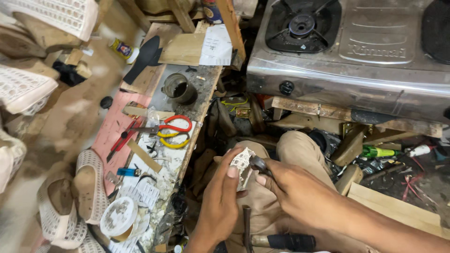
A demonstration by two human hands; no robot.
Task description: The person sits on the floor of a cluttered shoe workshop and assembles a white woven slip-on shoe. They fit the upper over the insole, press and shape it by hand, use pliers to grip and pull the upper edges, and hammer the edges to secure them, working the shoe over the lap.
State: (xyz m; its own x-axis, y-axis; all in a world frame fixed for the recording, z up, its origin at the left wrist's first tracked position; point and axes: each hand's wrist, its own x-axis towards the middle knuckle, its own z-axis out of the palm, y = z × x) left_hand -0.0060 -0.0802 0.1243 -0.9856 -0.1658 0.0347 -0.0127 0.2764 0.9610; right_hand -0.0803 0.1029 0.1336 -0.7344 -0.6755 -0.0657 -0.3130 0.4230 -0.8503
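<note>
My left hand (219, 197) holds a small whitish lace-patterned piece (241, 164) upright over my lap, thumb pressed against its front. My right hand (293, 187) comes in from the right and grips a small dark tool (258, 164) whose tip touches the piece's right edge. Both hands are above my beige trousers (300, 150). A hammer with a black grip (276, 241) lies across my lap just below the hands.
A low worktable (187, 107) on the left carries red-handled scissors (171, 126), yellow-handled scissors (174, 142), a metal cup (179, 87), a blue lighter (127, 172) and a tape roll (119, 218). White lace shoe uppers (86, 187) lie left. A steel gas stove (356, 51) stands upper right over wood scraps.
</note>
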